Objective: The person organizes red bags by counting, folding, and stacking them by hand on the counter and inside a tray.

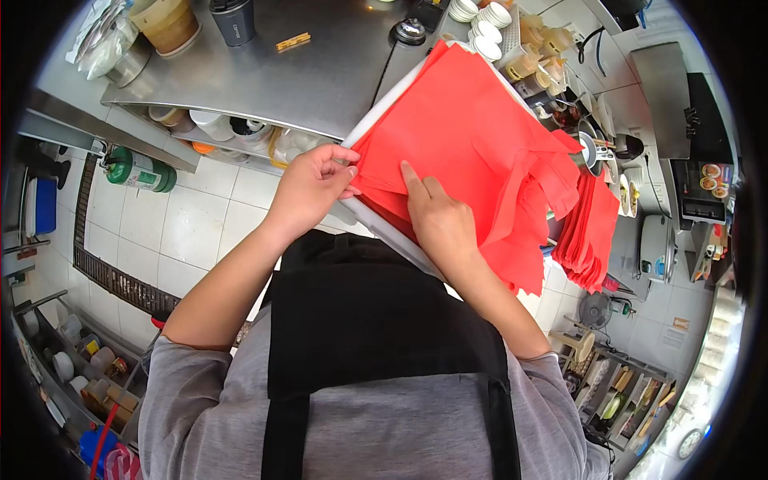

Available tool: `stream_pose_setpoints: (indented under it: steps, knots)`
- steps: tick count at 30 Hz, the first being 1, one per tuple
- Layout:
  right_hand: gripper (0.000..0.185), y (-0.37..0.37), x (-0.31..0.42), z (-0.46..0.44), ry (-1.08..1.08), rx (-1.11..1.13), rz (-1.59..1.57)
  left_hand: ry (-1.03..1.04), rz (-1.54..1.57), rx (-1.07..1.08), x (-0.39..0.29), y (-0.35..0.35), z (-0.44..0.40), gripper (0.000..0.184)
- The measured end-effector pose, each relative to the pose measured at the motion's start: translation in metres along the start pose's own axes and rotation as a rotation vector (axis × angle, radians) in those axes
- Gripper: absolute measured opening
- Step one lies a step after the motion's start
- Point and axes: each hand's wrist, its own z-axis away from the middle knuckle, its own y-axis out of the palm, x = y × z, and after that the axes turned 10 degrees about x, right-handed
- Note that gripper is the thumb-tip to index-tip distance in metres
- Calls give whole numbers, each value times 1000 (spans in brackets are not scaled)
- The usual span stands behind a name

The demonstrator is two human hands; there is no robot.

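A stack of thin red sheets (448,104), like fabric or non-woven material, lies on a white board or tray (380,108) in front of my body. My left hand (316,186) is at the stack's near left corner, thumb and fingers closed on the edge of a red sheet. My right hand (444,220) rests on top of the stack with its index finger stretched out and pressing on the sheet; the other fingers are partly curled. The sheets on the right side are rumpled and hang over the edge. More red sheets (588,232) hang in a bundle farther right.
A steel counter (320,80) holds a dark cup (233,22), a clothespin (294,42) and a tub of brown stuff (164,24). Stacked white bowls (486,36) stand behind the sheets. A green gas cylinder (138,170) is at left on the tiled floor (192,220).
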Motion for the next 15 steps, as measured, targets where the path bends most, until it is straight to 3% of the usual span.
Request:
stream_pose_setpoints:
  steps: [10, 15]
  knots:
    - [47, 8, 7, 0, 11, -40, 6, 4, 24, 19, 3, -3, -2, 27]
    - [45, 11, 13, 1, 17, -34, -4, -24, 11, 0, -11, 2, 2, 19]
